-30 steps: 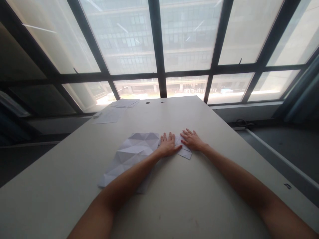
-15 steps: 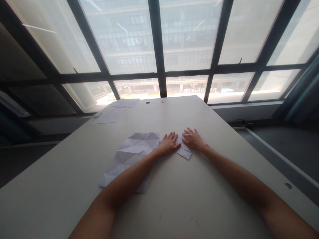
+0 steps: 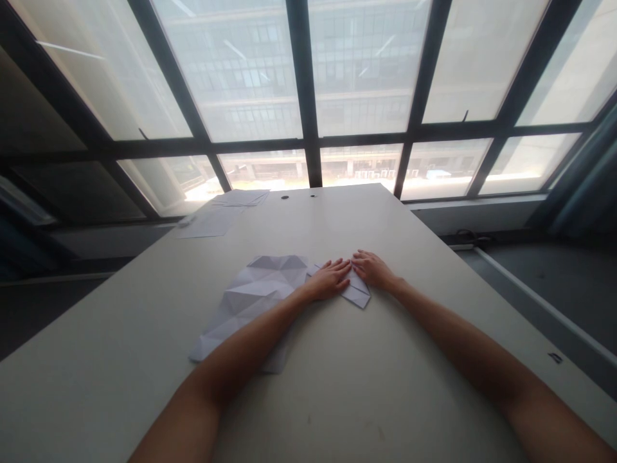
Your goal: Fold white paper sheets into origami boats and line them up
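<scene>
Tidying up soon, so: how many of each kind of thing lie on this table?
Creased paper: 2, small folded piece, large creased sheet
Flat paper lots, far end: 2, loose sheet, stack
Dark round spots: 2
Total: 6

The left hand (image 3: 330,281) and the right hand (image 3: 373,270) lie flat side by side on a folded paper (image 3: 357,294) on the worktop (image 3: 395,360). A creased sheet (image 3: 250,299) lies just left of the left hand, running under that forearm. Loose sheets (image 3: 212,224) lie well beyond the left hand, at the worktop's far left edge.
</scene>
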The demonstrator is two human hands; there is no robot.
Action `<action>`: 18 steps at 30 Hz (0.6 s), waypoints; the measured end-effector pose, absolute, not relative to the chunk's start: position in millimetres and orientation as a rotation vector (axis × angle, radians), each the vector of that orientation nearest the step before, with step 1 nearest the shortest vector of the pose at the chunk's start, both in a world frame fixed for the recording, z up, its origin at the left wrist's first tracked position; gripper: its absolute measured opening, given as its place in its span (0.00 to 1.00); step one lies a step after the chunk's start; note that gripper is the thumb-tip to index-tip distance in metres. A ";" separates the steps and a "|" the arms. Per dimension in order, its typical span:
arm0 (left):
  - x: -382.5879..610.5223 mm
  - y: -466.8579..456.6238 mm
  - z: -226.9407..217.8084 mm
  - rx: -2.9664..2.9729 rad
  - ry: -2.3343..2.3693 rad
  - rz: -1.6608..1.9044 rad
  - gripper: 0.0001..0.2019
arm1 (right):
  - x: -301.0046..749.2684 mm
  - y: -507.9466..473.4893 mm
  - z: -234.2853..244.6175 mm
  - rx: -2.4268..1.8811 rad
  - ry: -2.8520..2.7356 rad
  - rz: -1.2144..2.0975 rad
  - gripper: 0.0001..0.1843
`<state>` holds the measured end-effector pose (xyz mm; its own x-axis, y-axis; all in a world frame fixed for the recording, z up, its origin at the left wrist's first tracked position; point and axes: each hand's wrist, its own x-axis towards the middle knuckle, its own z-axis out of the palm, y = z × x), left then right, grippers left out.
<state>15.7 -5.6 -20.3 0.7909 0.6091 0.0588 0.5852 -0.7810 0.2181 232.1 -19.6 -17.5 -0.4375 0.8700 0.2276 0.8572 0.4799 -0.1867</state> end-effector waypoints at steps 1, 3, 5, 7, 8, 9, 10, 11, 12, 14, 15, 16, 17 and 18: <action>15.3 -5.7 -20.7 2.794 0.936 0.195 0.30 | 233.0 -19.2 -17.7 -1.468 -2.455 0.093 0.23; 14.6 -5.3 -21.6 2.792 0.937 0.208 0.32 | 236.5 -17.8 -17.0 -1.478 -2.504 0.192 0.28; 13.9 -4.6 -22.4 2.790 0.941 0.210 0.33 | 242.6 -15.3 -14.5 -1.474 -2.560 0.337 0.36; 13.5 -3.9 -22.8 2.793 0.934 0.209 0.33 | 250.4 -11.9 -10.6 -1.450 -2.604 0.491 0.43; 13.5 -3.6 -22.8 2.795 0.930 0.209 0.33 | 254.4 -10.2 -8.5 -1.439 -2.618 0.557 0.47; 13.6 -3.4 -22.6 2.794 0.926 0.208 0.33 | 258.1 -8.7 -6.5 -1.433 -2.631 0.614 0.51; 13.8 -3.3 -22.3 2.792 0.926 0.206 0.33 | 261.2 -7.5 -4.7 -1.431 -2.641 0.658 0.55; 14.0 -3.4 -21.8 2.788 0.929 0.205 0.33 | 263.6 -6.7 -3.1 -1.431 -2.651 0.693 0.59; 14.3 -3.7 -21.2 2.784 0.932 0.203 0.33 | 265.3 -6.1 -1.8 -1.434 -2.661 0.721 0.62; 14.9 -4.5 -19.7 2.777 0.941 0.201 0.33 | 266.8 -5.9 0.4 -1.444 -2.677 0.758 0.66; 15.1 -4.9 -18.9 2.776 0.943 0.198 0.32 | 266.8 -6.0 1.2 -1.449 -2.684 0.769 0.68; 15.3 -5.3 -18.3 2.775 0.946 0.196 0.32 | 266.6 -6.2 1.8 -1.457 -2.691 0.777 0.69; 15.4 -5.5 -17.8 2.776 0.947 0.193 0.32 | 266.4 -6.6 2.1 -1.465 -2.697 0.781 0.71; 15.5 -5.7 -17.5 2.777 0.946 0.192 0.32 | 266.2 -7.0 2.1 -1.472 -2.703 0.780 0.72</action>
<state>15.5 -5.7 -17.5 0.7865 0.6149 0.0577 0.5889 -0.7747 0.2302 266.2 -7.0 2.1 -0.5697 0.7809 -0.2563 0.7974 0.4496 -0.4026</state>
